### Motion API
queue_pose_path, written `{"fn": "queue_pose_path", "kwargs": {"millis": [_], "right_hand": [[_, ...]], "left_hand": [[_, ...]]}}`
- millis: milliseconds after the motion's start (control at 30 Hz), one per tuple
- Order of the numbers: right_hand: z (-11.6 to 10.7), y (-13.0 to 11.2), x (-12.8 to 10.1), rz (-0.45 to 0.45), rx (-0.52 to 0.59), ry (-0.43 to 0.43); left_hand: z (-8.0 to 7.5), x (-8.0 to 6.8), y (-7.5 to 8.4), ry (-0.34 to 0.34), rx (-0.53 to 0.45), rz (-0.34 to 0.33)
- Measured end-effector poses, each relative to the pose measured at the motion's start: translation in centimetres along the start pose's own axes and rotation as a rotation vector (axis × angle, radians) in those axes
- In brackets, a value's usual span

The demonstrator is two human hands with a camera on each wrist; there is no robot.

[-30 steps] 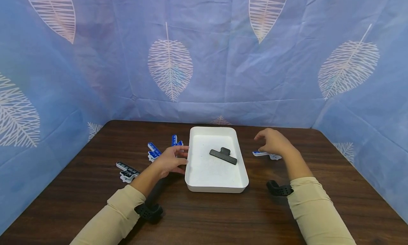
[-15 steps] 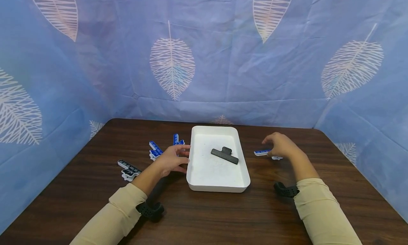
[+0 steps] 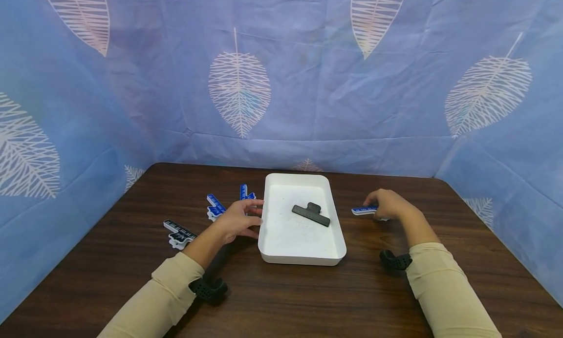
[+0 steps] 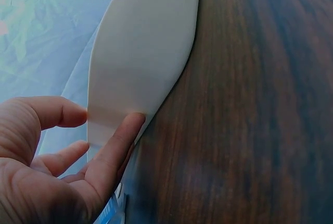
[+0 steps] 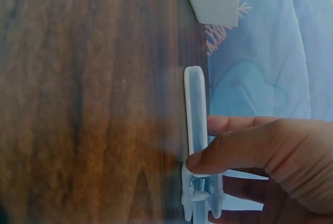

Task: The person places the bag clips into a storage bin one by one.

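Right hand (image 3: pixel 389 204) pinching white-blue clip (image 3: pixel 363 210) on table (image 3: pixel 308 299), its far end hidden under fingers, left hand (image 3: pixel 237 220) relaxed, fingertips touching white tray (image 3: pixel 303 257), black clip (image 3: pixel 311 214) inside.

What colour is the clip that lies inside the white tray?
Black; the clip in the white tray shows best in the head view.

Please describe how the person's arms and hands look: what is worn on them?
Both arms wear long beige sleeves, left sleeve and right sleeve. A black perforated strap sits at each wrist, left strap and right strap. The left hand and right hand are bare.
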State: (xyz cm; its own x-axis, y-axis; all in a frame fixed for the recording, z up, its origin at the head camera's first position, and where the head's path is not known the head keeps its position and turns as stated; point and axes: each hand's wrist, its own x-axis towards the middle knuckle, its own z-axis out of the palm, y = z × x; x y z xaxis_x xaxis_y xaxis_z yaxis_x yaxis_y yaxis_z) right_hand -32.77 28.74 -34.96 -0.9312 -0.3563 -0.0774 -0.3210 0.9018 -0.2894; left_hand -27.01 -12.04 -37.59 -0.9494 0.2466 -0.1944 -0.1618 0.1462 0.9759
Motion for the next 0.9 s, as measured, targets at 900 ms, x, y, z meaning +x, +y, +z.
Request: {"fn": "queue_pose_path", "kwargs": {"millis": [900], "right_hand": [[-1.0,0.1,-2.0,-0.053,-0.006,-0.098]], "left_hand": [[0.1,0.0,0.0,0.009,0.013,-0.01]]}}
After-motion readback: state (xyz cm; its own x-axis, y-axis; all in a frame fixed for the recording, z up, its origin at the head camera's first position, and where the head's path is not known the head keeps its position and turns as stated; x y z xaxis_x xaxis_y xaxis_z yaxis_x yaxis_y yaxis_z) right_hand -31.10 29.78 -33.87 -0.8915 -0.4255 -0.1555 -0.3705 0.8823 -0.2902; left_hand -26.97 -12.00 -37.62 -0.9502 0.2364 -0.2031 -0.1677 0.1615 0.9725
